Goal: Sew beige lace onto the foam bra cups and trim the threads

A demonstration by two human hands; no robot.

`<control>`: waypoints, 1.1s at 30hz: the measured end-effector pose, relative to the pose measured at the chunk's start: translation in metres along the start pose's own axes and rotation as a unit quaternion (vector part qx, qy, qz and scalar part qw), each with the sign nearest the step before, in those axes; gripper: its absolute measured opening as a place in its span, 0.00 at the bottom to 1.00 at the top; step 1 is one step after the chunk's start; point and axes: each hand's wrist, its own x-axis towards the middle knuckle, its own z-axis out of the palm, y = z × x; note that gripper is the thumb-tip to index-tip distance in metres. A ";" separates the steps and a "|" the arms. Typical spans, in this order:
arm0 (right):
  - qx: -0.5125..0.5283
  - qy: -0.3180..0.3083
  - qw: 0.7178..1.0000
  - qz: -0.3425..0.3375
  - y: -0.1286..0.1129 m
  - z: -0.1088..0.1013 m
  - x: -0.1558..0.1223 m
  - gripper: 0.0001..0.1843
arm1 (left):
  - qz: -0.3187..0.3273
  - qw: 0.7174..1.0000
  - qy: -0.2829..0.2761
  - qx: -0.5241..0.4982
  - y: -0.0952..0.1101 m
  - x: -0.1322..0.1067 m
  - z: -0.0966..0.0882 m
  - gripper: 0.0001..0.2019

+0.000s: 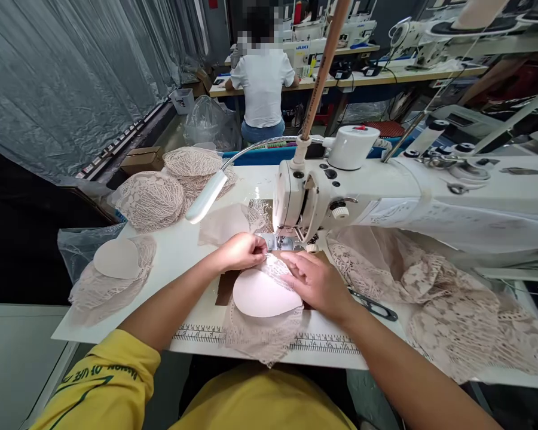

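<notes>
A white padded cup (262, 294) lies on a piece of beige lace (262, 337) in front of the sewing machine (323, 191). My left hand (243, 251) pinches the far edge of the lace and cup just before the needle area. My right hand (316, 280) rests on the right side of the cup, fingers pressed down on the lace, pointing toward the presser foot (283, 242).
Stacks of lace pieces (170, 185) lie at the back left; another cup on lace (116, 263) sits at the left edge. A heap of lace (434, 292) fills the right. Black scissors (374, 306) lie by my right wrist. A person in white (262, 83) sits ahead.
</notes>
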 end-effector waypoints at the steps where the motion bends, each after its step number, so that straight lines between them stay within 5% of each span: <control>1: -0.034 0.011 0.999 -0.025 0.001 0.001 0.001 0.19 | 0.011 1.000 0.012 0.015 0.002 0.004 0.003 0.04; 6: -0.160 -0.045 0.986 -0.021 0.002 0.008 0.006 0.15 | 0.053 0.988 0.089 0.115 0.004 0.015 0.007 0.05; 10: -0.179 -0.047 0.983 -0.010 0.001 0.011 0.008 0.14 | 0.061 0.965 0.179 0.183 0.010 -0.002 0.005 0.09; 15: -0.195 -0.046 0.980 -0.003 0.000 0.011 0.008 0.12 | 0.186 0.935 0.135 0.270 0.013 -0.024 0.033 0.12; 19: -0.196 -0.043 0.980 0.014 -0.001 0.012 0.009 0.21 | 0.206 0.922 0.140 0.297 0.003 -0.023 0.049 0.15; 33: -0.212 -0.049 0.974 0.061 -0.005 0.013 0.018 0.22 | 0.221 0.921 0.057 0.315 -0.018 -0.005 0.024 0.27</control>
